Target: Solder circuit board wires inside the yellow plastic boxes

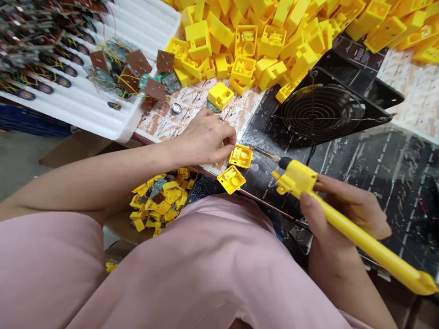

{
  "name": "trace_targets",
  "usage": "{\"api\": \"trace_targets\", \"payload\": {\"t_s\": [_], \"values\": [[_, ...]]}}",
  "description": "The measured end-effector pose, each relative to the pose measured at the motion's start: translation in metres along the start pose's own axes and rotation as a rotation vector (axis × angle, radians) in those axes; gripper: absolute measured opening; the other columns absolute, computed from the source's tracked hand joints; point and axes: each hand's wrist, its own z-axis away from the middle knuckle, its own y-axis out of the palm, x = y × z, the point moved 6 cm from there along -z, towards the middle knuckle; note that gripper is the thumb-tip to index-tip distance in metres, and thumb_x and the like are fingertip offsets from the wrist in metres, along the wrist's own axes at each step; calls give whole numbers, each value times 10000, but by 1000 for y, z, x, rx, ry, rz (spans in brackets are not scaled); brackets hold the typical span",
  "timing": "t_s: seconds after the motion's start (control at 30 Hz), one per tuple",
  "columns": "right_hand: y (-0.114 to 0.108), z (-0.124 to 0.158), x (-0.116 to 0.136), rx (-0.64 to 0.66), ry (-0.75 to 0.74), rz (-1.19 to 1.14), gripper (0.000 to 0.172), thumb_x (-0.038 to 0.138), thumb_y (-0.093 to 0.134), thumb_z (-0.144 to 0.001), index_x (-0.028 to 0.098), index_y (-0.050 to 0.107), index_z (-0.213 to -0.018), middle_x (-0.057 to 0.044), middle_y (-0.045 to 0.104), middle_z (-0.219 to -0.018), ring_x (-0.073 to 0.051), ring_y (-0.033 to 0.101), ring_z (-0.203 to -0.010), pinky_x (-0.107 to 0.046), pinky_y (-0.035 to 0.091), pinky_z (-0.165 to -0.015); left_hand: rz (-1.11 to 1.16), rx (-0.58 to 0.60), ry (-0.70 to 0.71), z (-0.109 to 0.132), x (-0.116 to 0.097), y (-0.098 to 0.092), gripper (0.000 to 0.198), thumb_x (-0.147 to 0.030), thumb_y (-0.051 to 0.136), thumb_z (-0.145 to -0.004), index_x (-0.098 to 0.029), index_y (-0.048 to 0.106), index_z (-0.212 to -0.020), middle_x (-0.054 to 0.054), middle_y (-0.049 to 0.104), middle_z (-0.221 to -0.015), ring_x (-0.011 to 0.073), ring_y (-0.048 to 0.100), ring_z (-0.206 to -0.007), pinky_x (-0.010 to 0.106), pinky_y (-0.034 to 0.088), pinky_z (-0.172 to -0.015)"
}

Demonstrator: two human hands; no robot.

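Note:
My right hand (339,205) is closed round a yellow soldering iron (346,219), whose metal tip (262,151) points left toward a small yellow plastic housing (241,156). My left hand (206,137) rests on the table edge with fingers pinched against that housing's left side. A second yellow housing (231,179) lies just below it at the table's front edge. Another yellow housing (220,95) sits alone beyond my left hand.
A big heap of yellow housings (274,36) fills the back. A black fan (318,112) stands to the right. A white foam tray (85,105) at left holds circuit boards (139,61) with wires. A box of yellow parts (157,201) sits below the table.

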Motion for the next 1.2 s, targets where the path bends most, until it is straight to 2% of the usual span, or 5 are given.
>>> {"api": "trace_targets", "payload": {"t_s": [0.3,0.47,0.77,0.9,1.2], "values": [[21,-20,24,250,-200,141,144,212,820,-897,246,683,-867,18,769,-732,-167,745,-589,-249,611,-524,-72,30,-7,-9,-7,-2,231,-295,557,-840,-214,773,-851,30,770,-791,219,695,-849,398,444,-882],[20,-27,31,236,-278,121,198,128,827,-859,237,661,-865,30,757,-700,-146,748,-603,-200,594,-532,-101,115,-16,-17,-11,-3,200,-284,575,-821,-206,757,-797,23,732,-775,244,706,-913,437,469,-964],[5,-31,26,214,-199,78,102,207,727,-978,237,667,-901,7,731,-698,-127,729,-570,-163,578,-509,-78,62,47,-18,-7,0,198,-300,572,-810,-225,753,-785,-12,682,-712,238,709,-945,460,468,-1050],[3,-22,21,181,-136,65,217,113,813,-875,270,697,-969,22,769,-775,-136,749,-637,-189,603,-544,-99,66,37,-19,-8,-2,194,-305,582,-817,-212,743,-761,-10,651,-678,227,707,-890,442,494,-1013],[-6,-2,7,42,-72,169,645,250,888,-840,372,663,-1432,37,831,-1018,-177,779,-708,-276,608,-579,-137,-73,65,3,-6,-3,288,-333,512,-1000,-268,791,-969,13,783,-876,223,700,-962,448,468,-1082]]}}
